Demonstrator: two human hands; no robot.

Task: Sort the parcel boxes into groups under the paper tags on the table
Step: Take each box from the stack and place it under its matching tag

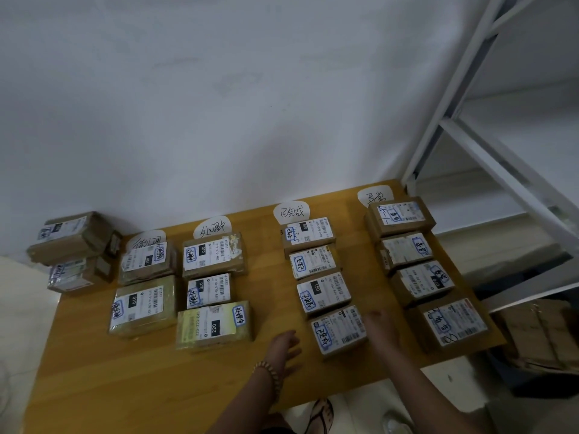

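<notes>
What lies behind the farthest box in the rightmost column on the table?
A white paper tag with handwriting lies behind that box. The box hides the tag's lower edge, so the writing shows only partly.

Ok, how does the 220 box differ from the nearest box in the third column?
The 220 box is wrapped in yellow-green tape; the third-column front box is bare brown cardboard. The 220 box looks wider. Its handwritten sticker sits at the far right corner, the other's at the near left. Both lie flat, label up, at the near end of their columns.
</notes>
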